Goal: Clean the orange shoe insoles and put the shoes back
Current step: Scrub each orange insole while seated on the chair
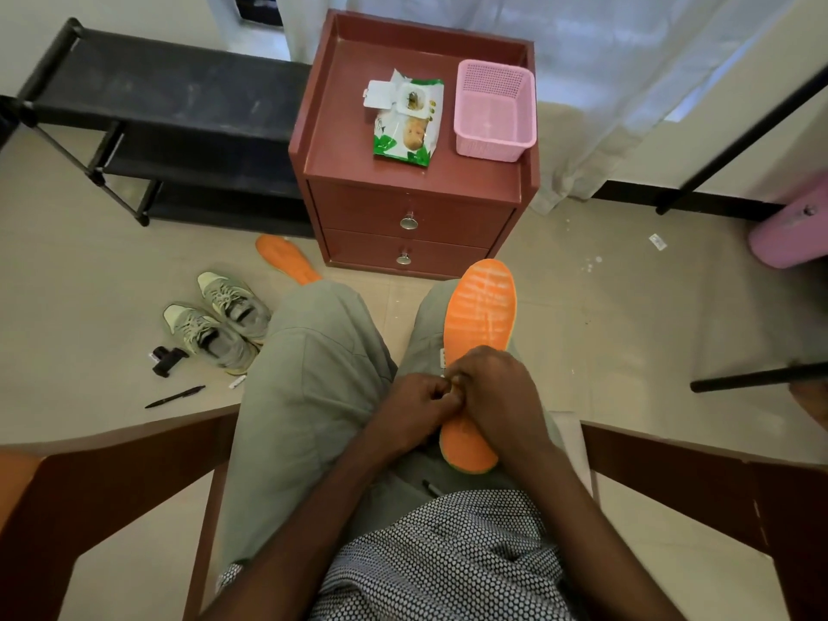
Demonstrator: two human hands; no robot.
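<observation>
1. Resting on the right thigh, 1 orange insole (481,307) lies under both hands (457,396), fingers curled together at its edge; any wipe is hidden.
2. Judged midway: second insole (286,258) and 2 shoes (219,320) wait on the floor.

Your both forearms bare, reaching forward from lower frame and converging over your right thigh. Your left hand (414,407) knuckles up, fingers curled inward, tips meeting those of other hand. Your right hand (497,396) palm down, fingers bent, resting on orange insole (481,307) lying lengthwise along thigh. Fingertips of both hands pinched together at insole's left edge; what they pinch too small to tell. Wrists straight, elbows out of frame.
</observation>
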